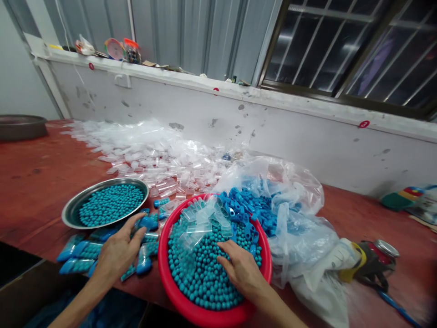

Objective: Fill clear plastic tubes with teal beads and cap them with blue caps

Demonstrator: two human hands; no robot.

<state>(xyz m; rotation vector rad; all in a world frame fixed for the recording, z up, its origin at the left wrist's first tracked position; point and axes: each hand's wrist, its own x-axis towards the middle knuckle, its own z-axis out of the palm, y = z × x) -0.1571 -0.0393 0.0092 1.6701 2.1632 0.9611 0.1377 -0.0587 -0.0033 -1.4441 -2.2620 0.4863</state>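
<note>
My right hand (242,271) is over the turquoise beads (211,284) in a red basin (164,255). Its thumb and index finger are parted, with nothing visible between them. My left hand (118,250) hovers left of the basin, thumb and index finger apart, above filled clear tubes with blue caps (82,264). One blue-capped tube (149,222) lies just beyond its fingertips. Several empty clear tubes (201,221) rest on the beads at the basin's back. Loose blue caps (246,207) spill over its right rear rim from a clear plastic bag (300,182).
A steel bowl of turquoise beads (64,218) stands at left. Empty clear tubes (146,150) are heaped along the wall. At right lie a respirator mask (372,262) and a broom-like item (399,198). The table's front edge drops to a box (23,300).
</note>
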